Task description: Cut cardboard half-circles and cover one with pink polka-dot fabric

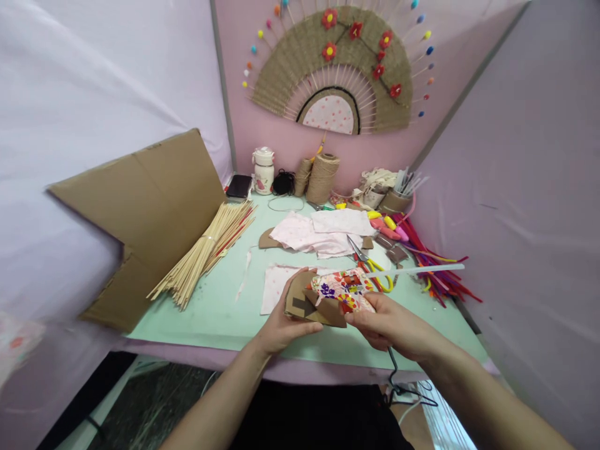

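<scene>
My left hand [276, 328] grips a curved piece of cardboard [299, 301], with the thumb along its lower edge. In my right hand [382, 322] is a flower-patterned hot glue gun [344, 287], its nozzle pointing left at the cardboard. Whether the tip touches it I cannot tell. A long clear glue stick [422, 270] sticks out of the gun's back end. Beneath the cardboard lies a piece of pink dotted fabric [272, 290]. Scissors [382, 275] with yellow and red handles rest just behind the gun.
A bundle of thin wooden sticks [201, 256] and a large cardboard sheet [154, 206] occupy the left side. More dotted fabric [304, 231], twine spools [323, 178] and a white bottle [264, 172] are farther back. Colourful pipe cleaners [435, 269] lie right. A decorated fan [337, 69] hangs behind.
</scene>
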The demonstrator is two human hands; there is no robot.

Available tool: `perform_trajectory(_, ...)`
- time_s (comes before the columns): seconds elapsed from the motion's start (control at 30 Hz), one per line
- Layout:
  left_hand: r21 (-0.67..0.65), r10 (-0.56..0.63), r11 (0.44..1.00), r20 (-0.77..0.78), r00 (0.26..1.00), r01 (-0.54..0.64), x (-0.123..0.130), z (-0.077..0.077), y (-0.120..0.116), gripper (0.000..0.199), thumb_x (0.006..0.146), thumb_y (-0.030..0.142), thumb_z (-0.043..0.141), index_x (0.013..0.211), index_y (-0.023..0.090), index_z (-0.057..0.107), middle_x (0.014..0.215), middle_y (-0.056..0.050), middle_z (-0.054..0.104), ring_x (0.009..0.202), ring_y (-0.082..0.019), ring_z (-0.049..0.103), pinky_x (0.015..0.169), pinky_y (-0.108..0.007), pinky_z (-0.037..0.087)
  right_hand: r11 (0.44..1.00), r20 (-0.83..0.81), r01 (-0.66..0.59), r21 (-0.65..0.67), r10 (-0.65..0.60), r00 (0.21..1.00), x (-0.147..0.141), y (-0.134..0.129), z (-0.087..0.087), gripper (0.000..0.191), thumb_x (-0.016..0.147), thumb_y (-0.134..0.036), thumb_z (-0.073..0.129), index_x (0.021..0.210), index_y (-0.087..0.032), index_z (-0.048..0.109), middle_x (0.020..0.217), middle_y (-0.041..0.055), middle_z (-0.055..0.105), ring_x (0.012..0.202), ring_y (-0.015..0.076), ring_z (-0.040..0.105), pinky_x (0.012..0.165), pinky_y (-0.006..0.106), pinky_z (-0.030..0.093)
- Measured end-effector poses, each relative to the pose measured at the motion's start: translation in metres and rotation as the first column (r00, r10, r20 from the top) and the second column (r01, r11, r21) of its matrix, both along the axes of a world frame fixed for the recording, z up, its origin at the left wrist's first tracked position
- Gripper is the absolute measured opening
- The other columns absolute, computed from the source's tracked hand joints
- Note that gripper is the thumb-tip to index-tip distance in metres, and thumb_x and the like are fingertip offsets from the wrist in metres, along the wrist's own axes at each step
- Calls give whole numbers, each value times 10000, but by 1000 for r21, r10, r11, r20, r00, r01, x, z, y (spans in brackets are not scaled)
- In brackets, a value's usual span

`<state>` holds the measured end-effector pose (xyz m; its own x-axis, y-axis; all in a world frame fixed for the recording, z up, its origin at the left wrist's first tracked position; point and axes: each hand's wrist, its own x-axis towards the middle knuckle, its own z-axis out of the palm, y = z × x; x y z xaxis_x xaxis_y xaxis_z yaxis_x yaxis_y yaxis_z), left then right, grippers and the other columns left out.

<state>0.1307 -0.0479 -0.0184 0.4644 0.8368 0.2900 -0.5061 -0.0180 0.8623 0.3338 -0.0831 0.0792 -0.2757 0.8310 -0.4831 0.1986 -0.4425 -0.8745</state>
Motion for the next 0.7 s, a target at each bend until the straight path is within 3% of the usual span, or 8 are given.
perform_trajectory(0.5,-11,-8,1000,3,1000,8,0,1,0,886,676,173,828,1420,328,374,1561,-77,325,1423,-317,323,1141,-479,316,998,-125,-48,-29,44,991,6,-1,-2,433,682,-462,773,696,-204,425,457,-123,337,389,21,222,387,186,165)
perform_trajectory(0.7,-1,26,1000,-20,999,-26,1,1,0,915,651,198,848,1425,299,371,1537,-107,354,1385,-323,376,1128,-462,322,989,43,-145,-19,146,988,7,-7,2,411,741,-517,709,714,-194,457,492,-106,315,431,42,240,403,203,174)
